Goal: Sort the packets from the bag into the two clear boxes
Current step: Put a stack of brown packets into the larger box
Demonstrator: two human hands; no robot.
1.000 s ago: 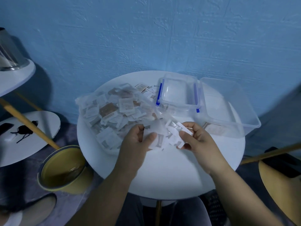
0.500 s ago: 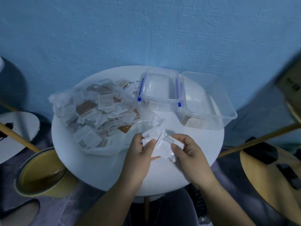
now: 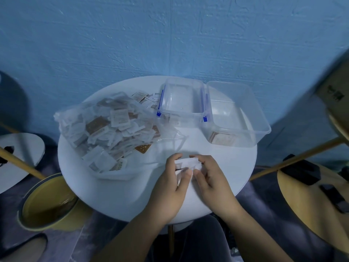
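A clear plastic bag [image 3: 105,127] full of small white and brown packets lies on the left half of the round white table [image 3: 117,190]. At the back stand two clear boxes: a smaller one with blue clips [image 3: 181,100] and a larger one [image 3: 238,114] holding a few brown packets at its near corner. My left hand [image 3: 172,188] and my right hand [image 3: 213,178] together pinch a small bunch of white packets [image 3: 187,163] just above the table's front part.
Several loose packets [image 3: 145,97] lie behind the bag near the clipped box. A yellow bowl [image 3: 47,203] sits on the floor at the left. Wooden poles [image 3: 294,157] and round yellowish seats [image 3: 321,205] flank the table. A blue wall is close behind.
Both hands drew the bunch of packets away from the bag's mouth toward me and closed together around it. The camera view shifted right and downward.
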